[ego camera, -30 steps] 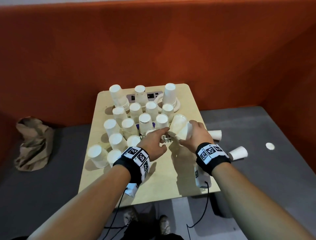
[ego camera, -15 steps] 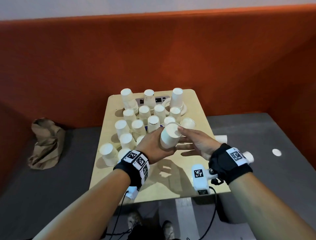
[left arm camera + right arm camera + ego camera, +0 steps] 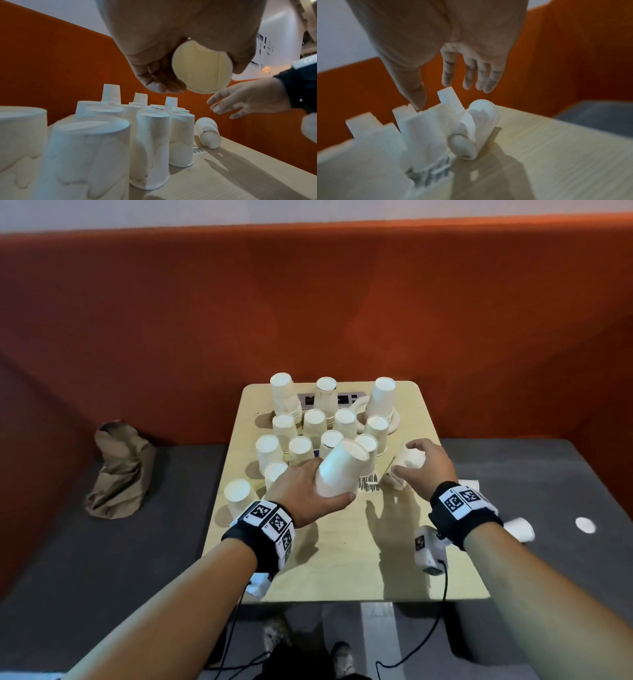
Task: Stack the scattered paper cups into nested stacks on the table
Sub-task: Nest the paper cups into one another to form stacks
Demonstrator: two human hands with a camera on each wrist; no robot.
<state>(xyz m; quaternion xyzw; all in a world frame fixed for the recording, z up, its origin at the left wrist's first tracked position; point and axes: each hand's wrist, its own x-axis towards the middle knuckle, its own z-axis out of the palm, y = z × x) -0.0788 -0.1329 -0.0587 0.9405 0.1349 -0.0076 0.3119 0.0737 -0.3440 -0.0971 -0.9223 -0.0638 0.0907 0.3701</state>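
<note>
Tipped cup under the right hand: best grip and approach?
Grip the tipped cup round its side wall, coming down from above with the right hand. It lies on its side on the table, wall exposed, with upside-down cups close on its left.

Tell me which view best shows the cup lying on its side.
Left wrist: the tipped cup shows whole and sharp on the table, right hand above it. Right wrist shows it blurred; head view has it mostly hidden by that hand.
</note>
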